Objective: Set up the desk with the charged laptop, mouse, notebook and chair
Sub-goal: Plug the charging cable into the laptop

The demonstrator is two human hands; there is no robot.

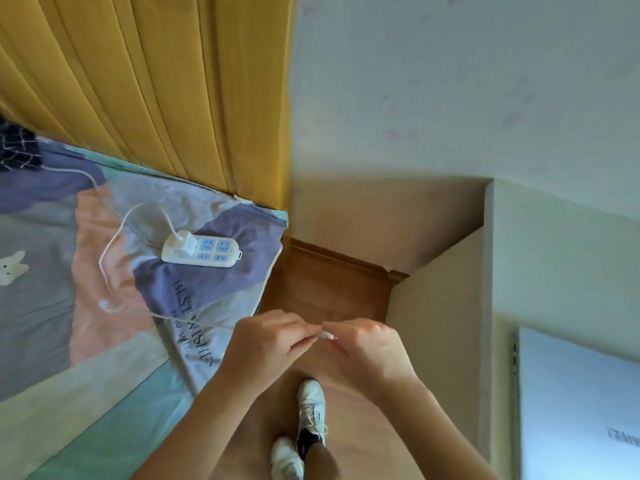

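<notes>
Here, both hands are meeting above the wooden floor, just off the bed's near right corner. The left hand is pinching with thumb and forefinger drawn narrow, and the right hand is mirroring it; between the two sets of fingertips a small white connector end is being gripped. What kind of plug it is cannot be told.

A thin white cable is running from the hands across the patterned bedsheet, looping toward the left edge of the bed and curving back to a white charger plug. That plug is sitting in the left end of a white power strip with blue sockets, which is lying flat on the sheet near the bed's far right corner.

A yellow curtain is hanging behind the bed. A beige cabinet is standing to the right of the floor gap. Two white sneakers are showing below the hands.

A pale flat panel is occupying the lower right corner; whether it is the laptop cannot be told.
</notes>
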